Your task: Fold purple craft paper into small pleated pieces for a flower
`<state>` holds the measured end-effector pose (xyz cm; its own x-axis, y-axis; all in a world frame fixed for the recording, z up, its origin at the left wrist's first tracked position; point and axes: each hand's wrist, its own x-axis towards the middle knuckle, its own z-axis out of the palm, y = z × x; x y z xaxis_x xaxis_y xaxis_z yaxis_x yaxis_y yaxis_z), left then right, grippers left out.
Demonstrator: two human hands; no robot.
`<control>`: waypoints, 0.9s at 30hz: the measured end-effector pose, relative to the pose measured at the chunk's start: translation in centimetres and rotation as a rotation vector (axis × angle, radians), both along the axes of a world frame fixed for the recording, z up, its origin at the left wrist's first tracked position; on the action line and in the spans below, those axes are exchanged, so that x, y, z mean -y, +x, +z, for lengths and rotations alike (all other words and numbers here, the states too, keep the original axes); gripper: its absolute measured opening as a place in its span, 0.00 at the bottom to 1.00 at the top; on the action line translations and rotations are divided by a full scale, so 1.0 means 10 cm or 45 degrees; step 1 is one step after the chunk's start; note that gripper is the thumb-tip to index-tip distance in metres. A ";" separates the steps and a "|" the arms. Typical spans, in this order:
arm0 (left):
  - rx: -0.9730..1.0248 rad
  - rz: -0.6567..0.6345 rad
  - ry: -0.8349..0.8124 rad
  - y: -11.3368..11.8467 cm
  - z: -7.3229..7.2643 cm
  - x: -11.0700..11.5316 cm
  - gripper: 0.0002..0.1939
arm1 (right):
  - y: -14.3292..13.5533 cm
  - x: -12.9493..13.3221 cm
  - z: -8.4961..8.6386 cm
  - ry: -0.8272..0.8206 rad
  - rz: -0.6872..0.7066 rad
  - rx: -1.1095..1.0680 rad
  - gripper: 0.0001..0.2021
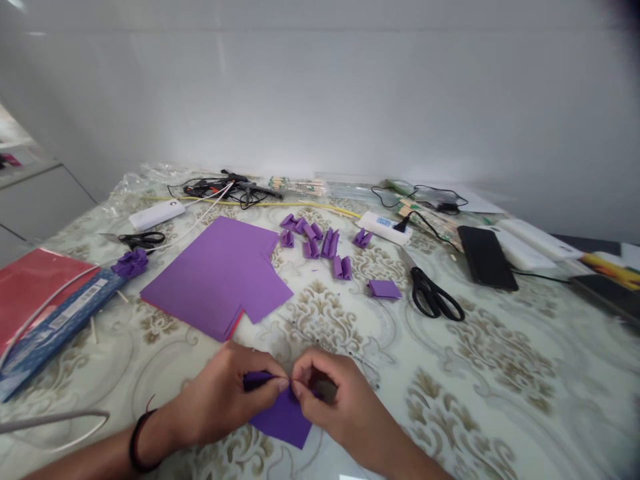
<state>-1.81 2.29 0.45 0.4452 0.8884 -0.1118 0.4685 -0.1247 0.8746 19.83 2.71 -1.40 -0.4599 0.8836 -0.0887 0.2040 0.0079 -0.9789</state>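
A small piece of purple paper is pinched between both hands near the table's front edge. My left hand grips its upper edge with thumb and forefinger, and a folded part shows darker under those fingers. Close against it, my right hand pinches the same edge, fingertips almost touching the left ones. Beyond the hands lies a stack of purple sheets with a bit of red showing beneath. Several folded purple paper pieces are scattered right of the stack, and a flatter folded piece sits nearer.
Black-handled scissors lie at right, beside a black phone. A power strip stands behind. At left are other scissors, crumpled purple paper and a red and blue packet. Tangled cables lie toward the wall.
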 end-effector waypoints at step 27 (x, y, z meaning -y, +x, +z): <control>0.066 0.111 -0.025 -0.02 0.00 -0.05 0.10 | 0.04 -0.02 0.01 0.068 -0.012 0.049 0.07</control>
